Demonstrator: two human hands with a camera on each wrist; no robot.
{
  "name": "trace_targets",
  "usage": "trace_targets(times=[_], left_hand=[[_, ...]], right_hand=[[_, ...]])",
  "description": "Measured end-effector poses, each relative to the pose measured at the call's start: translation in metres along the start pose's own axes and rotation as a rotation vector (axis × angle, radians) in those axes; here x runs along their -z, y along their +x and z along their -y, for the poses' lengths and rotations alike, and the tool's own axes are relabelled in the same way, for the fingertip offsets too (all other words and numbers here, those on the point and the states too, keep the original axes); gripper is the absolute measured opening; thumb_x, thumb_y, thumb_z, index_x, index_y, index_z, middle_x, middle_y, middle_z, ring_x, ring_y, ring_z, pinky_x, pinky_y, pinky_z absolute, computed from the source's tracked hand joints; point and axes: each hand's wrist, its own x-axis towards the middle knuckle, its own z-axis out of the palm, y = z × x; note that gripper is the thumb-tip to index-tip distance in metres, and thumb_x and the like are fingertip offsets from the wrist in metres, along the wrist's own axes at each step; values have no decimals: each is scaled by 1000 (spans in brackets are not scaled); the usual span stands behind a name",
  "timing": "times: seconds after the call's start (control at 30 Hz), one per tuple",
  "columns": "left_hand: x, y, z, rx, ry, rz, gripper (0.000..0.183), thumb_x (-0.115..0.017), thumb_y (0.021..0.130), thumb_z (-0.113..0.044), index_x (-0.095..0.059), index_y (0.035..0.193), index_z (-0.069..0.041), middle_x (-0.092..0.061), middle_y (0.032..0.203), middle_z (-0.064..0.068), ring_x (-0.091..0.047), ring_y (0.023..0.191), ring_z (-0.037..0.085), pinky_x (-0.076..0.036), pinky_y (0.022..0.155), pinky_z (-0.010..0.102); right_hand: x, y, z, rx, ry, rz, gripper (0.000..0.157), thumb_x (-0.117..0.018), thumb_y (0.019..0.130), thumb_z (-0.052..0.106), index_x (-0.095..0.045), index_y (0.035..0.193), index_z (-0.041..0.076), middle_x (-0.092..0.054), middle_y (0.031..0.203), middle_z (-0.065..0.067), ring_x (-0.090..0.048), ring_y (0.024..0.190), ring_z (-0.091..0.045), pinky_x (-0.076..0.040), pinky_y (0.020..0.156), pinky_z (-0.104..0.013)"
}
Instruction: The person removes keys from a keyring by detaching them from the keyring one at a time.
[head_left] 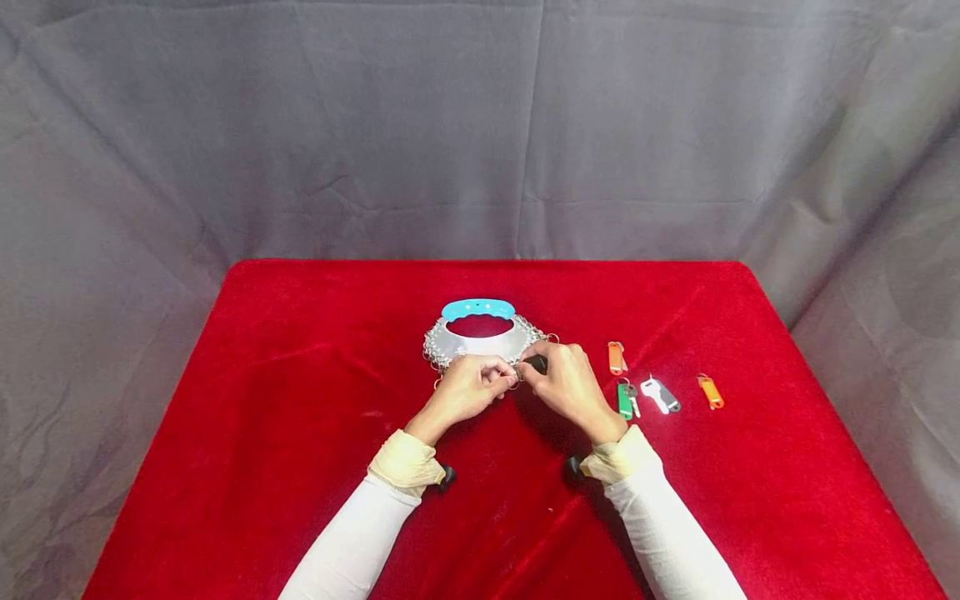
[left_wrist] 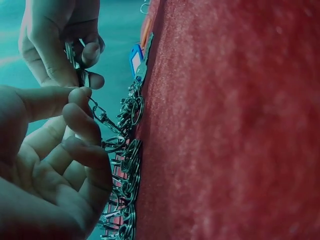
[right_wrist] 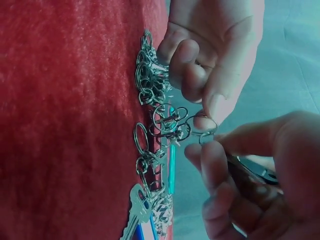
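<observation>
A silver oval plate [head_left: 491, 345] with a light-blue handle [head_left: 477, 309] lies on the table, its edge crowded with metal rings and small clasps [left_wrist: 131, 175]. At its near edge both hands meet. My left hand [head_left: 472, 385] pinches a wire ring [right_wrist: 209, 120] linked to the clasps, thumb against forefinger. Close beside it, my right hand [head_left: 566, 379] grips a black key tag [right_wrist: 257, 171], its fingertips right at that ring. The tag is partly covered by fingers. A key [right_wrist: 134, 210] with a blue-looking tag [right_wrist: 146, 230] lies by the rings in the right wrist view.
To the right lie an orange tag [head_left: 616, 358], a green tag [head_left: 624, 402] with a key, a dark grey tag [head_left: 666, 397] with a white-looking key, and another orange tag [head_left: 710, 392]. Red cloth [head_left: 300, 467] covers the table; grey curtains [head_left: 420, 133] surround it.
</observation>
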Motion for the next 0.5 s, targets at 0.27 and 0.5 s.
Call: trace_targets(times=[0.27, 0.5], left_hand=[[1, 1, 0, 62, -16, 7, 18, -68, 100, -13, -78, 97, 2, -69, 67, 7, -50, 56, -2, -36, 54, 19], [1, 2, 2, 79, -43, -18, 14, -68, 98, -9, -77, 99, 1, -68, 67, 2, -51, 54, -1, -37, 53, 18]], right_hand=[[4, 0, 0, 143, -36, 56, 6, -78, 89, 10, -79, 94, 6, -79, 86, -4, -75, 79, -24, -58, 72, -45], [7, -1, 3, 175, -50, 80, 6, -77, 91, 10, -80, 95, 7, -80, 89, -4, -77, 83, -24, -59, 76, -46]])
